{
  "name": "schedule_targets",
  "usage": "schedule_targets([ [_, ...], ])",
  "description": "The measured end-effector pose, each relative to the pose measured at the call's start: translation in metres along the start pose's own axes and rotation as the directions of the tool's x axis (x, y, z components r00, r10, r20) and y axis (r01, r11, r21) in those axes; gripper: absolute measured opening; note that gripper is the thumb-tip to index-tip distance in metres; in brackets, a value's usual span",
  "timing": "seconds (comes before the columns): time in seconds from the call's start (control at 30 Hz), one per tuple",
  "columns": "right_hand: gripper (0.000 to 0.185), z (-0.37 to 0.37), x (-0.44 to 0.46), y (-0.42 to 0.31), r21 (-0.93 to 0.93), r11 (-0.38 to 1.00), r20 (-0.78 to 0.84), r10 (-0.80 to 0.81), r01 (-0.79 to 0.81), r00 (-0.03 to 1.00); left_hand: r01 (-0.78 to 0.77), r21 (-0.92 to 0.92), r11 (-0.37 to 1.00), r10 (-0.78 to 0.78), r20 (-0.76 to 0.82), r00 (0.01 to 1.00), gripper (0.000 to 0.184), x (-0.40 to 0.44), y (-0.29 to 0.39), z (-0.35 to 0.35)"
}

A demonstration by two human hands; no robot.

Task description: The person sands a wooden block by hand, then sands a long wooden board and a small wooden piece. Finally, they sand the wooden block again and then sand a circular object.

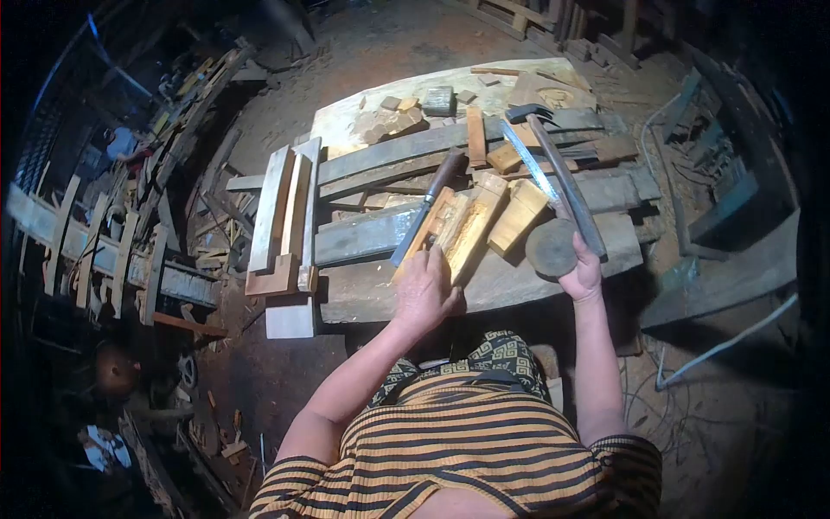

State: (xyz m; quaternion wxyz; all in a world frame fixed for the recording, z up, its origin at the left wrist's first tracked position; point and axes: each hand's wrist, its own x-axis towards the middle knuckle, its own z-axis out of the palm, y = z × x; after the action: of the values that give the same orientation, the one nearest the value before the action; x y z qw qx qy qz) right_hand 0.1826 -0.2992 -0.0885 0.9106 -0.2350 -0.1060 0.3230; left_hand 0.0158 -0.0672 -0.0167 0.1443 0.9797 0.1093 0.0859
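My left hand (422,290) is closed around the near end of a light wooden block (458,225) with a rough, cut-out hollow. Just left of that block lies a chisel (429,204) with a dark handle, its blade slanting toward me. My right hand (584,275) grips a round grey-brown piece (552,248) by its right side; its depth is hidden, so I cannot tell if it is a disc or a mallet head. Between the hands rests a second wooden block (519,216). A hammer (558,164) with a long handle lies beside a metal ruler-like strip (527,160).
Thick planks (372,290) form the work surface. Long boards (281,216) are stacked at its left end. Wood offcuts and a grey block (439,101) sit on a pale sheet at the back. A person (125,147) is far left. A cable (726,346) runs at right.
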Motion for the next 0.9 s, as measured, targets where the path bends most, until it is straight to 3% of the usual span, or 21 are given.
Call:
schedule_targets([
  [0.1, 0.058, -0.004, 0.002, 0.001, -0.014, 1.000, -0.002, -0.010, 0.010, 1.000, 0.015, -0.060, 0.998, -0.017, -0.030, 0.999, 0.067, 0.002, -0.008, 0.001],
  [0.17, 0.059, -0.006, 0.002, 0.001, -0.018, 1.000, 0.030, 0.001, 0.000, 1.000, 0.058, -0.272, 0.961, -0.066, -0.019, 0.998, 0.067, 0.005, -0.018, 0.002],
  [0.2, 0.059, -0.004, 0.001, 0.000, -0.006, 1.000, 0.013, 0.009, -0.009, 1.000, 0.151, -0.383, 0.911, -0.136, 0.066, 0.989, 0.063, 0.010, -0.021, -0.003],
  [0.23, 0.059, -0.004, 0.001, 0.001, 0.006, 1.000, -0.002, 0.020, -0.020, 1.000, 0.157, -0.379, 0.912, -0.148, 0.054, 0.988, 0.063, 0.010, -0.021, -0.014],
  [0.27, 0.059, -0.017, 0.002, 0.002, 0.030, 0.998, -0.002, 0.048, -0.048, 0.999, 0.320, -0.686, 0.653, -0.240, 0.213, 0.947, 0.060, 0.008, -0.020, -0.027],
  [0.3, 0.059, -0.014, 0.005, 0.005, 0.029, 0.998, 0.008, 0.054, -0.054, 0.999, 0.447, -0.852, 0.274, -0.246, 0.387, 0.889, 0.058, 0.007, -0.022, -0.036],
  [0.33, 0.057, -0.013, 0.005, 0.005, 0.019, 0.999, -0.009, 0.030, -0.030, 1.000, 0.384, -0.890, 0.246, -0.234, 0.329, 0.915, 0.055, 0.006, -0.031, -0.040],
  [0.37, 0.055, -0.013, 0.002, 0.003, 0.006, 1.000, -0.034, 0.000, 0.000, 0.999, 0.342, -0.930, 0.135, -0.181, 0.316, 0.931, 0.054, 0.003, -0.041, -0.046],
  [0.5, 0.050, -0.010, 0.002, 0.003, -0.001, 1.000, -0.041, 0.005, -0.005, 0.999, 0.252, -0.933, -0.258, -0.103, 0.286, 0.953, 0.054, -0.010, -0.073, -0.063],
  [0.57, 0.050, -0.012, 0.002, 0.003, -0.011, 1.000, -0.041, 0.023, -0.023, 0.999, 0.226, -0.903, -0.364, -0.096, 0.278, 0.956, 0.050, -0.014, -0.094, -0.056],
  [0.67, 0.048, -0.010, 0.002, 0.001, -0.009, 1.000, -0.021, 0.010, -0.011, 1.000, 0.240, -0.715, -0.656, -0.032, 0.344, 0.938, 0.049, -0.016, -0.120, -0.035],
  [0.83, 0.043, -0.003, 0.003, 0.002, -0.041, 0.998, -0.133, -0.043, 0.037, 0.990, 0.187, -0.606, -0.773, -0.071, 0.375, 0.924, 0.044, -0.020, -0.143, -0.005],
  [0.9, 0.042, 0.011, 0.002, 0.000, -0.085, 0.995, -0.153, -0.058, 0.045, 0.987, 0.196, -0.502, -0.842, 0.013, 0.346, 0.938, 0.045, -0.021, -0.153, 0.000],
])
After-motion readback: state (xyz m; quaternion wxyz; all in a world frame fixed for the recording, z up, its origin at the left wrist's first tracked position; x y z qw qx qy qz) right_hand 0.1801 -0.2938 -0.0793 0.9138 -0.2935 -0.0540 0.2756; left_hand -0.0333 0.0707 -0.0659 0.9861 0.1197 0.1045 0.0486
